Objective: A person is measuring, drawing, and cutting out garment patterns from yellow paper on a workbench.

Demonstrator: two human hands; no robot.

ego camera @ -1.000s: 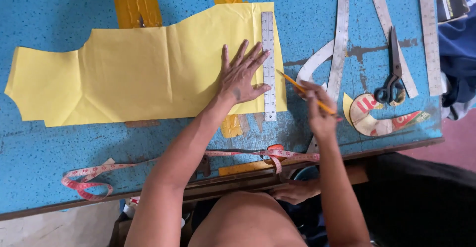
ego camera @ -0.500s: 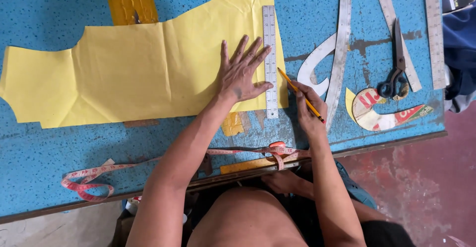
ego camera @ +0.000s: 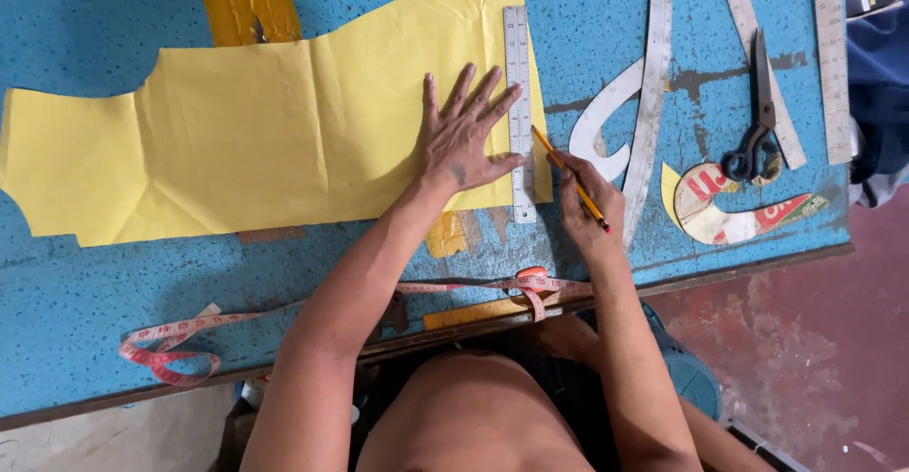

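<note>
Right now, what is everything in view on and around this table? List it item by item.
table: 1, blue speckled top, fills the view
paper pattern piece: 1, yellow, flat on the table, left and centre
short ruler: 1, metal, lying along the paper's right edge
pencil: 1, yellow-orange, tip at the ruler's right edge
curve template: 1, white, right of the ruler
long rulers: at least 3, metal, upper right
scissors: 1, dark, closed, upper right
cardboard curve: 1, printed red and white, right edge
tape measure: 1, pink, along the near edge
left hand: spread flat on paper and ruler
right hand: holds the pencil
</note>
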